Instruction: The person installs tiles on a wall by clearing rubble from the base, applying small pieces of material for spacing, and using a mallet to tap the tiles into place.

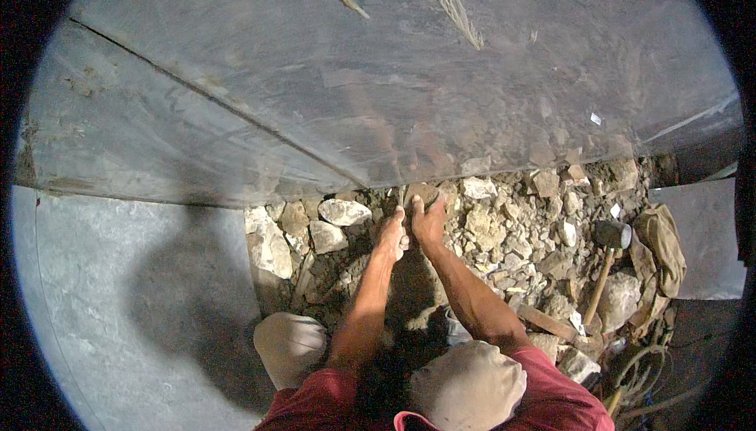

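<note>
Both my arms reach forward to the foot of the grey wall panel (472, 100), over a strip of broken rock. My right hand (428, 222) grips a flat brown stone (423, 192) close against the panel. Beside it on the left, my left hand (393, 234) is closed with its thumb pointing up. Whatever its fingers hold, if anything, is hidden. Larger pale stones, among them a whitish one (344, 212), lie to the left of my hands. Smaller rubble (486, 228) spreads to the right of them.
On the right rest a mallet (613, 234) with a wooden handle, a crumpled tan cloth (661, 250) and a coiled hose or cable (636, 376). A wooden piece (549, 324) lies on the rubble. A grey sheet (142, 297) covers the left side. My knees flank the dark gap below my hands.
</note>
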The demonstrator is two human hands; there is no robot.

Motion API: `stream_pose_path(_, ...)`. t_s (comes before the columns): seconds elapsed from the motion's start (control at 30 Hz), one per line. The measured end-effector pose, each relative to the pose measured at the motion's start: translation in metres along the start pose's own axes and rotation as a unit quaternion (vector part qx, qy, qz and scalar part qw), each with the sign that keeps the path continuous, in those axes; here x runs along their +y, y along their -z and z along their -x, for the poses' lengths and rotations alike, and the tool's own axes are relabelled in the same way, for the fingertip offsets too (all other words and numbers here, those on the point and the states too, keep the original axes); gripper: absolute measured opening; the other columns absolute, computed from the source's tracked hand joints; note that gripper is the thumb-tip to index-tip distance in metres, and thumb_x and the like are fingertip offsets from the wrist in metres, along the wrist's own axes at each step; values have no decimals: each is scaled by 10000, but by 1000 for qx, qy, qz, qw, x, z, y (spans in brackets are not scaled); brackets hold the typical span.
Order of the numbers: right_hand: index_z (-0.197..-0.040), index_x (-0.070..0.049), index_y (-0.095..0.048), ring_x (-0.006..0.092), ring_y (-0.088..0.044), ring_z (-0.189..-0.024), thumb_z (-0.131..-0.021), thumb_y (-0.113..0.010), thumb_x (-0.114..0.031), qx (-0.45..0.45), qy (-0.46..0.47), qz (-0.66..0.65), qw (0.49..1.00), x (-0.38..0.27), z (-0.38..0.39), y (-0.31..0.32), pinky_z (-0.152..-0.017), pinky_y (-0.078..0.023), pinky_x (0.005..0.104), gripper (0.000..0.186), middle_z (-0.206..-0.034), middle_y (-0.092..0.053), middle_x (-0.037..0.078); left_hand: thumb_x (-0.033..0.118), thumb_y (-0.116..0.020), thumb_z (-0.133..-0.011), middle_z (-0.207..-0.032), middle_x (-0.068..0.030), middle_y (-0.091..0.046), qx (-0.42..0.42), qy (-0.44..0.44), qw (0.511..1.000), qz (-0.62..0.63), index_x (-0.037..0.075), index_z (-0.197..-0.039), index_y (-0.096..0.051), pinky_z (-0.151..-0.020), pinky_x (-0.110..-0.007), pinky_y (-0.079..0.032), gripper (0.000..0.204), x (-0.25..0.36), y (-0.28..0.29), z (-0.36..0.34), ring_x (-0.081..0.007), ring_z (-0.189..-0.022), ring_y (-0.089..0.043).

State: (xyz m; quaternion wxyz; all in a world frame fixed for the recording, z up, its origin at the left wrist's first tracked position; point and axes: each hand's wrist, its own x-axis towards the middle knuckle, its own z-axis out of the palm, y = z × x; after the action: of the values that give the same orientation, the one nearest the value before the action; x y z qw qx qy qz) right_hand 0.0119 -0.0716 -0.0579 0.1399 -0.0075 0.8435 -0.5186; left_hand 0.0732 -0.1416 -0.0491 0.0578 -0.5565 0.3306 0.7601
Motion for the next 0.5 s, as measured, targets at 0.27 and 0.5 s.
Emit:
stream_pose_path(0.27,-1224,128,-319,477,-498,-1061,-882,-498,-387,27,-33,-19,999,-1,10,-23,-903,-395,462,644,-1119,-514,343,563,-521,-845,-577,36,-301,19,-3,993,-116,150,-889,-481,-359,-283,-269,417,14,21,-1,-107,-415,-316)
stream_pose_path(0.5,-1177,146,-320,506,-516,-990,-891,-469,-421,-2,-49,39,998,-5,4,-17,-858,-413,483,653,-1060,-518,372,548,-478,-876,-564,50,-274,-8,-29,992,-119,147,-796,-443,-368,-255,-240,410,12,15,0,-96,-416,-291)
